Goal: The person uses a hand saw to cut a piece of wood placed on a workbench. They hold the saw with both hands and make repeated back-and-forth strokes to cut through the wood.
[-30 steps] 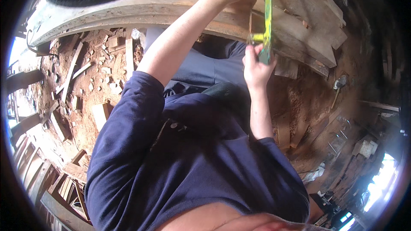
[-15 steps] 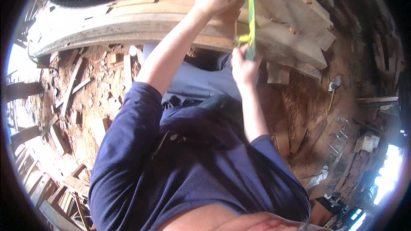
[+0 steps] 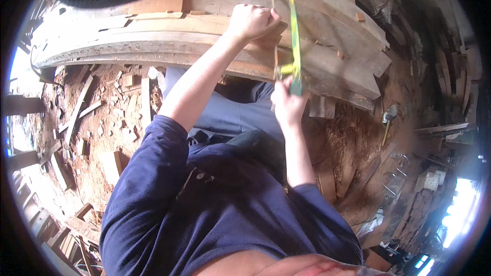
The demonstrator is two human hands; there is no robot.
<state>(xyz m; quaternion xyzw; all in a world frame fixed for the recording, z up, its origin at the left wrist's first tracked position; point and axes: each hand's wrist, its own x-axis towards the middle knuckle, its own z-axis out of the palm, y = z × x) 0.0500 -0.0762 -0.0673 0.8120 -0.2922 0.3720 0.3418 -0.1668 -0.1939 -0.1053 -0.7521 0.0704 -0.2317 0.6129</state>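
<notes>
My right hand point(image 3: 289, 103) is wrapped round the green handle of a hacksaw point(image 3: 294, 30) with a yellow-green frame. Its narrow brown blade runs away from me, to the left of the frame. Beside the blade, my left hand point(image 3: 251, 22) is closed on a small block of wood point(image 3: 275, 33) and presses it on the stacked boards. The blade passes against or through the block's right side; the exact contact is hard to make out. My left fingers partly hide the block.
Long curved planks point(image 3: 153, 36) lie stacked in front of me. Small offcuts point(image 3: 360, 17) rest on them. Sawdust and wood scraps point(image 3: 120, 112) litter the ground at left. A hammer-like tool point(image 3: 388, 117) lies at right. A dark thick hose-like band crosses the upper left.
My right hand has drawn the hacksaw back toward me, and its far end has come into view. The left hand stays closed on the block. The whole view has shifted slightly.
</notes>
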